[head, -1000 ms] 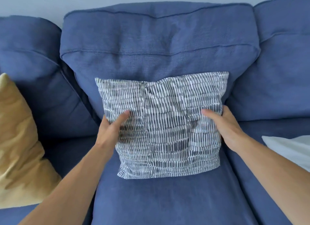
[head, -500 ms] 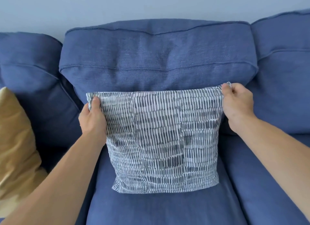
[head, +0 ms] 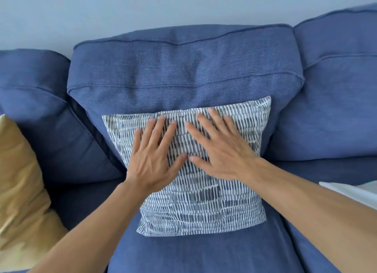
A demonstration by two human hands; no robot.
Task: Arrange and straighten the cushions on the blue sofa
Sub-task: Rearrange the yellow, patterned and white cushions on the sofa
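Left hand [head: 152, 162] and right hand [head: 221, 150], fingers spread flat, press the grey-and-white dash-patterned square cushion [head: 202, 203], which leans on the blue fabric sofa [head: 183, 69] backrest; thumbs nearly touching.

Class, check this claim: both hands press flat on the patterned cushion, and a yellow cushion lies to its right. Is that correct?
No. The head view shows the yellow cushion to the left of the patterned cushion. The left hand and right hand do press flat on it.

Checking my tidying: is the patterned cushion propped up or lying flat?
Propped up: the patterned cushion leans on the blue back cushion, bottom edge on the seat; left hand and right hand press it.
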